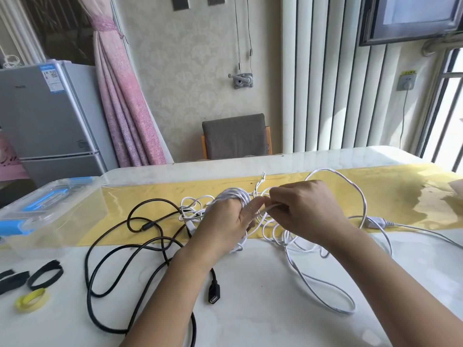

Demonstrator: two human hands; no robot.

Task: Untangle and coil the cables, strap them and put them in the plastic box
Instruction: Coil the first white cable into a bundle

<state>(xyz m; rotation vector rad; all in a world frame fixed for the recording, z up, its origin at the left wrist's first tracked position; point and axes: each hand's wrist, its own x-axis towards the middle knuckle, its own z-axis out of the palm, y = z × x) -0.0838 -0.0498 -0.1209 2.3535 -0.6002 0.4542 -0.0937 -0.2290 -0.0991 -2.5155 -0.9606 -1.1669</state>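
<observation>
A thin white cable (325, 281) lies in tangled loops across the table's middle and right. Part of it is wound into a coil (234, 195) around the fingers of my left hand (223, 226), which holds that coil. Just to the right, my right hand (303, 209) pinches a strand of the same white cable close to the coil. A black USB cable (110, 261) sprawls in loose loops on the left, its plug (214, 294) lying by my left forearm. The clear plastic box (50, 211) with blue clips stands at the far left.
Black straps (45, 274) and a yellow strap (31, 300) lie at the front left of the white table (250, 309). A yellow runner (400, 196) crosses the table. A white inline switch (375, 222) sits to the right. A chair (235, 136) stands behind the table.
</observation>
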